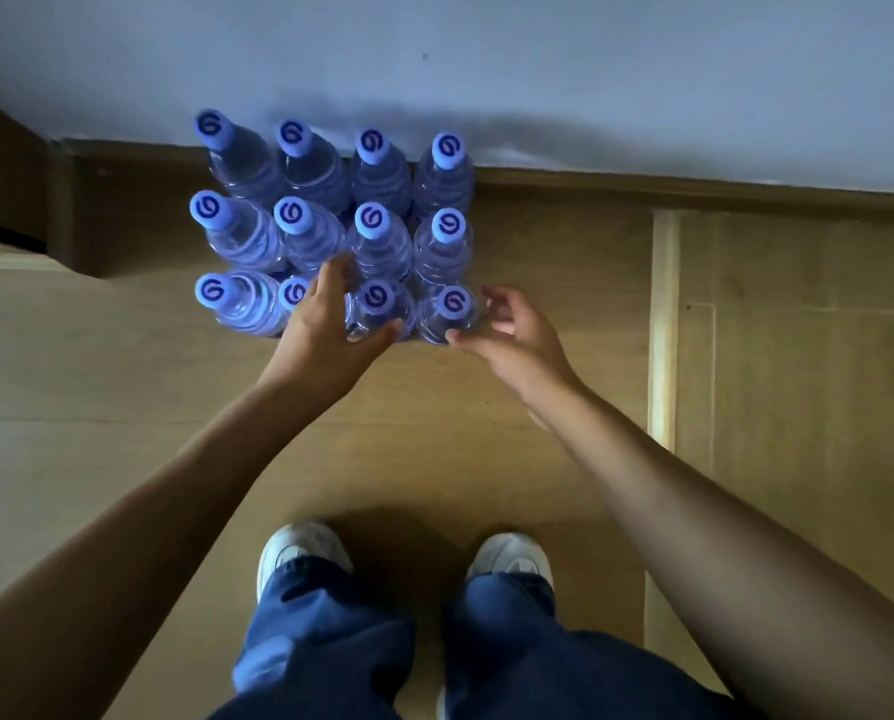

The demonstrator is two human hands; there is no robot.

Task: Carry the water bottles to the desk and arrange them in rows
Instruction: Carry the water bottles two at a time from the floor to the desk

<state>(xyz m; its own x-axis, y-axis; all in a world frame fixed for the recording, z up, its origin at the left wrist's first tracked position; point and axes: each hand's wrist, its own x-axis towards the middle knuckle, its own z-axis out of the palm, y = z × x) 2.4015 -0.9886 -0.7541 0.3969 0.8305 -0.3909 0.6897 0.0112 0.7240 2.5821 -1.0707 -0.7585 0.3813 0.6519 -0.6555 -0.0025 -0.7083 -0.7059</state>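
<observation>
Bottles reached for on the floor

Twelve bottles (pixel 330 226) stand packed by the wall; the near row is approached by the left hand (pixel 330 314) and right hand (pixel 507 330), both spread, nothing held. Neighbours could be toppled by a crowded grab.

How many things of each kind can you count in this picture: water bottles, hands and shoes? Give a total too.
Water bottles: 12, standing on the floor in 3 rows of 4
Hands: 2, the left hand and the right hand
Shoes: 2
Total: 16
</observation>
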